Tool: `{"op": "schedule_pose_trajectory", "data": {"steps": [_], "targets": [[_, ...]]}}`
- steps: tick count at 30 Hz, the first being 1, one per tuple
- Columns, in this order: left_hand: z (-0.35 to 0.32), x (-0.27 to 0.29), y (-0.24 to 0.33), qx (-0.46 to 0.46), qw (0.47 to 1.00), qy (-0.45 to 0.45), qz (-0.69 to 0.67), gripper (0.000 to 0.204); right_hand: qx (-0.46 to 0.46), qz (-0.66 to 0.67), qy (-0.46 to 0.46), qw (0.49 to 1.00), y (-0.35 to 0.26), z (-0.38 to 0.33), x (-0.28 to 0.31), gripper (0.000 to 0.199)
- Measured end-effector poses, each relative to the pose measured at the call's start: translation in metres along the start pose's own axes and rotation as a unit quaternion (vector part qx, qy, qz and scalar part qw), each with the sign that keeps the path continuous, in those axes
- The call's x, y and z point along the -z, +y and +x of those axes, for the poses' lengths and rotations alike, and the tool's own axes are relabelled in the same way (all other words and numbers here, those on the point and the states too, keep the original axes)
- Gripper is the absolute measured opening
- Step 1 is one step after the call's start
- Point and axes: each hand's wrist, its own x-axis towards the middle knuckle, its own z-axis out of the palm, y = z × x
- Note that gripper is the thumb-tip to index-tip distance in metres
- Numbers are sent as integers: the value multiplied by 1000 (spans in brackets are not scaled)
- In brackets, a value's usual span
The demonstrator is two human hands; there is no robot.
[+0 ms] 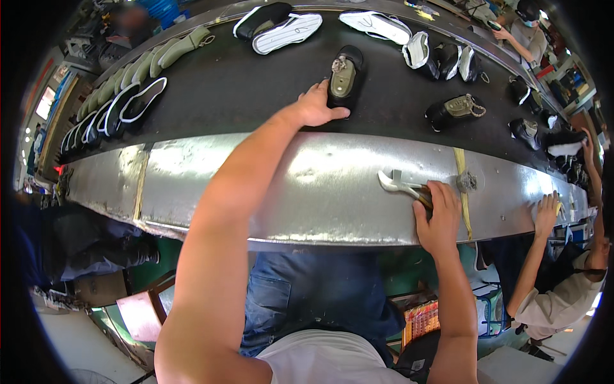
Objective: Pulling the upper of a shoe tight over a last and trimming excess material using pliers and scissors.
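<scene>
Gripping a metal tool with pale forked jaws (398, 184), the right hand (437, 217) is closed about its handle on the dull, scuffed steel ledge (268, 185) fronting the dark rubber conveyor belt (236, 89). Left hand (316, 105) rests on the belt beyond that ledge — fingers loosely curled, touching a black shoe upper mounted on an olive last (344, 78), sole up.

handle of pincers (404, 186) hidden under right hand (437, 216), far shoes (558, 148) perhaps too small to tell apart, co-worker (563, 291) cut off at rim
</scene>
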Motion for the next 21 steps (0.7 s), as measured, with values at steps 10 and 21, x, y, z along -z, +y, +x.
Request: {"op": "schedule_pose_trajectory", "data": {"steps": [10,21], "targets": [[59,111,-142,212,864,423,-172,90,-19,-6,-48,999,-6,10,9,50],[139,136,-195,269,811,503,-132,57,-59,-31,-103,992,-7,16,16,53]]}}
